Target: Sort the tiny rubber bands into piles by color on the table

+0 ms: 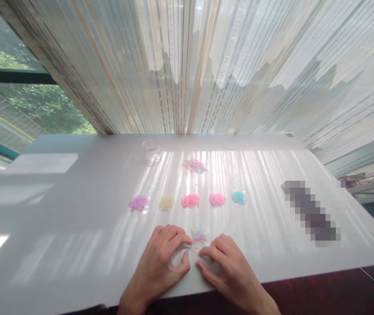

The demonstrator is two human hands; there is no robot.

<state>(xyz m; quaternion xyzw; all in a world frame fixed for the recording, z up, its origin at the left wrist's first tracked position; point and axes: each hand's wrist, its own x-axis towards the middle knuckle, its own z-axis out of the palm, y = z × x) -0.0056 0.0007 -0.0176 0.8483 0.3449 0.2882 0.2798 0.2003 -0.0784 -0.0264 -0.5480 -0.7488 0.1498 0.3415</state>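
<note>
My left hand rests near the table's front edge, index finger and thumb apart. Facing it, my right hand also has its thumb and index finger spread. Between and just beyond the fingertips lies a mixed pile of thin, colourful strand-like pieces, too small to name exactly. Both index fingertips reach its near edge. Further out runs a row of small heaps of similar pieces: a purple heap, a yellow heap, a coral-pink heap, a light pink heap and a turquoise heap.
Behind the row lies a pink and bluish pile of thin pieces. A clear cup stands back left, and a clear round lid-like disc back right. A pixelated dark object lies right on the white table. Striped curtains hang behind.
</note>
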